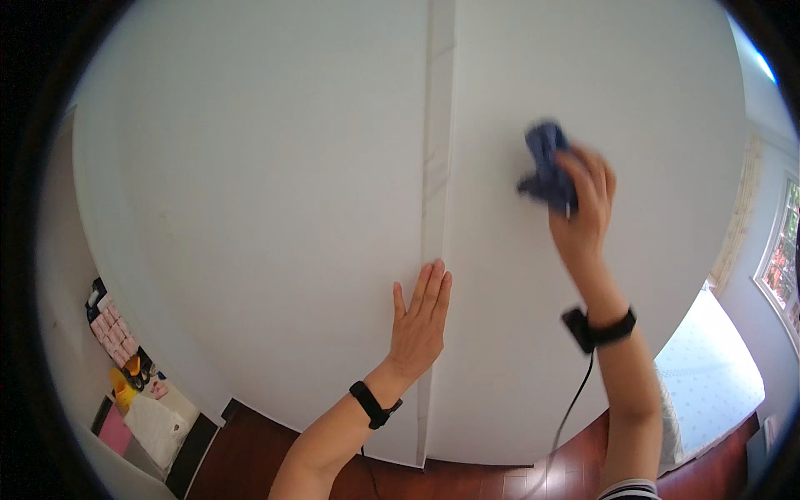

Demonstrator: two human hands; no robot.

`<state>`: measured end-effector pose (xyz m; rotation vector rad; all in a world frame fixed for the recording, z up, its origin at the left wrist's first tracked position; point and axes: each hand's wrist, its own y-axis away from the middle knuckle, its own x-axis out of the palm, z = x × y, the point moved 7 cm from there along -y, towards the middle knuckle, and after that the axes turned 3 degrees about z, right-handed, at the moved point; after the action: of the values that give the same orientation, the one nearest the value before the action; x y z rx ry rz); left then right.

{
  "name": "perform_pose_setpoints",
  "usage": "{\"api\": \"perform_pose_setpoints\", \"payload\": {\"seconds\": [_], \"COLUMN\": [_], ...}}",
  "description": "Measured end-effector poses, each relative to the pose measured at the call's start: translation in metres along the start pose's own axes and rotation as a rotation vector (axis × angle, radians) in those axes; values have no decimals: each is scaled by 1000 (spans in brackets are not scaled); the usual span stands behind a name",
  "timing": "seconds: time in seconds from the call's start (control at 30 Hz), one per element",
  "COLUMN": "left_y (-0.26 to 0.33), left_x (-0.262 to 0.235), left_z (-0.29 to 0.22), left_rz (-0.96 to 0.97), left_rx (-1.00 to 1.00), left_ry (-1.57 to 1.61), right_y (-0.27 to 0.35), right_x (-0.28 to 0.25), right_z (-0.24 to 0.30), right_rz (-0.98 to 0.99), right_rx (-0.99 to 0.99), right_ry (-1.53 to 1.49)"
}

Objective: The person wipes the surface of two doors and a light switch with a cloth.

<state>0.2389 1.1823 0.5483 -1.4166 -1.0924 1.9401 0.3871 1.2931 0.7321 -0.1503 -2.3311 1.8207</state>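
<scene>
Two tall white sliding door panels fill the view, the left panel and the right panel, with a pale vertical strip between them. My right hand is raised at the right panel, its fingers closed on a dark blue cloth. The cloth is bunched up against the panel and slightly blurred. Lower down, my left hand lies flat with fingers stretched and thumb apart, next to the strip's lower part. It holds nothing. Each wrist wears a black band with a small device.
A bed with a pale blue cover stands at the right, below a window and curtain. Dark red wooden floor runs below. At the lower left are stacked pink packs, yellow clogs and a white bag.
</scene>
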Motion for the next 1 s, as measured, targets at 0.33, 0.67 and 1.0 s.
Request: {"api": "perform_pose_setpoints", "payload": {"seconds": [0.33,0.67,1.0], "left_y": [1,-4,0], "left_x": [1,4,5], "left_z": [6,7,9], "left_rz": [124,26,33], "left_rx": [40,27,35], "left_ry": [-52,-23,-55], "right_y": [-64,186,392], "right_x": [91,80,36], "right_z": [6,57,101], "right_rz": [160,615,1095], "right_rx": [-177,-256,-578], "right_ry": [-141,-398,-460]}}
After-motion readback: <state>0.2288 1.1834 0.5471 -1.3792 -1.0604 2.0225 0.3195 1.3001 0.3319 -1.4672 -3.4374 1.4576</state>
